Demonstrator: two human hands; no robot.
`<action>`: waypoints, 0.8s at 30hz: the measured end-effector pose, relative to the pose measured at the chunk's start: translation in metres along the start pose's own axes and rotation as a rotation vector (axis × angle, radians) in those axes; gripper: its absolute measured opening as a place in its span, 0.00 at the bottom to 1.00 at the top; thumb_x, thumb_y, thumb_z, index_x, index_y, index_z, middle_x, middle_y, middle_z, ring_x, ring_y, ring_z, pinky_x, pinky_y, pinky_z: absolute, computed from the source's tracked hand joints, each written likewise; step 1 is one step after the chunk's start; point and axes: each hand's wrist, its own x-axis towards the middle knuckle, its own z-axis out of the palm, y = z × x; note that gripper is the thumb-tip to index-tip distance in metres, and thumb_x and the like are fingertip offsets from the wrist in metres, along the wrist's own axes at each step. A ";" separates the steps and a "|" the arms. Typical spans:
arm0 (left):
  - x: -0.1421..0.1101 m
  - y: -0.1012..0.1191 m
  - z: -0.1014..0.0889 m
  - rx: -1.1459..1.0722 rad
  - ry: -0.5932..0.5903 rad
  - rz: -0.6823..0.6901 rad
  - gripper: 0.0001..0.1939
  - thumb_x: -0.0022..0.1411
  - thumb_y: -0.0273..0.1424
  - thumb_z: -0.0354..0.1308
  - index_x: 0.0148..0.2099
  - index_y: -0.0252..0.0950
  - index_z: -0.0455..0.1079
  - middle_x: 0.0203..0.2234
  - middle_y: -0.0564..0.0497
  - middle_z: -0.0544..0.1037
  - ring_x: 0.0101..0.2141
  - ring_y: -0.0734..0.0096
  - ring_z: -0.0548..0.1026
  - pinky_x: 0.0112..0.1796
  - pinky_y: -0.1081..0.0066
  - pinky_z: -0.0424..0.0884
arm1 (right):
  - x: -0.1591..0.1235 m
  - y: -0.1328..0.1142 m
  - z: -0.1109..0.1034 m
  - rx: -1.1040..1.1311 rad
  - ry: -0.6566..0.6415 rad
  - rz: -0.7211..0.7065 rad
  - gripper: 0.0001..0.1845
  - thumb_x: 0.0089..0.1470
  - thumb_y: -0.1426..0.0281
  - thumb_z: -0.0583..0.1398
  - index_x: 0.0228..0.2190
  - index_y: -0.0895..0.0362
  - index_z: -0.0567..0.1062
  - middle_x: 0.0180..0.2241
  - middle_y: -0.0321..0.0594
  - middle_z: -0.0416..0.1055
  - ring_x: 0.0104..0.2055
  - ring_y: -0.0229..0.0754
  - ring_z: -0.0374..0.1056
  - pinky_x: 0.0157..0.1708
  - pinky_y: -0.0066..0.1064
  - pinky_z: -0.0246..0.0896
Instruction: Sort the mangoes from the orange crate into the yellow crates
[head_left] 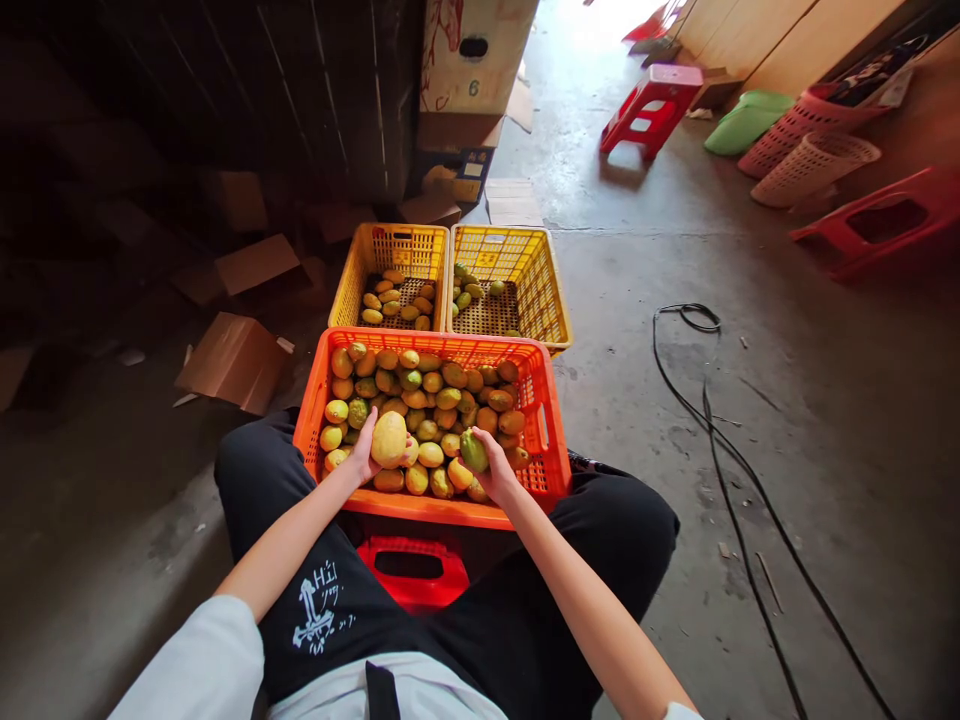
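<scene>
My left hand (365, 455) is closed round a large pale yellow mango (389, 440), held above the left part of an orange plastic crate (427, 512). A smaller green mango (473, 452) is gripped in my right hand (493, 468), over the crate's right front part. Many yellow, orange and green mangoes (430, 455) lie loose in the crate, which stands between my knees. Behind it, the left yellow crate (352, 262) contains several yellow mangoes (390, 295). The right yellow crate (553, 290) has several greener mangoes (466, 290), mostly along its left side.
Beneath me shows a red stool (420, 590). Cardboard boxes (238, 360) are scattered at left, and a tall carton (472, 60) stands behind the crates. A black cable (739, 460) runs across the floor at right. Farther back are a red stool (652, 105) and pink baskets (814, 165).
</scene>
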 end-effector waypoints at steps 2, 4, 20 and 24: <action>0.002 0.000 -0.003 0.046 0.001 0.000 0.24 0.78 0.48 0.56 0.56 0.30 0.74 0.37 0.36 0.86 0.36 0.51 0.88 0.33 0.60 0.86 | -0.001 -0.003 0.001 0.021 0.020 0.023 0.24 0.37 0.53 0.76 0.27 0.50 0.73 0.26 0.33 0.73 0.29 0.42 0.72 0.29 0.33 0.75; 0.003 0.000 -0.006 0.116 -0.009 0.023 0.17 0.74 0.41 0.65 0.52 0.33 0.73 0.38 0.39 0.85 0.38 0.53 0.88 0.33 0.64 0.85 | -0.003 -0.006 0.001 0.014 0.009 0.033 0.26 0.33 0.54 0.79 0.28 0.50 0.73 0.27 0.32 0.73 0.30 0.41 0.72 0.32 0.34 0.76; 0.010 0.000 -0.012 0.221 -0.058 0.163 0.17 0.62 0.36 0.75 0.47 0.37 0.73 0.32 0.46 0.84 0.39 0.53 0.87 0.36 0.66 0.85 | 0.001 -0.012 -0.005 0.048 0.026 0.013 0.25 0.32 0.59 0.80 0.32 0.50 0.78 0.31 0.32 0.77 0.31 0.43 0.74 0.32 0.35 0.74; 0.005 0.000 -0.007 0.180 -0.070 0.124 0.19 0.67 0.41 0.71 0.52 0.37 0.74 0.33 0.45 0.84 0.37 0.54 0.88 0.35 0.66 0.85 | 0.000 -0.008 -0.002 0.020 -0.016 0.019 0.23 0.34 0.58 0.79 0.29 0.51 0.77 0.28 0.33 0.76 0.30 0.41 0.72 0.33 0.35 0.73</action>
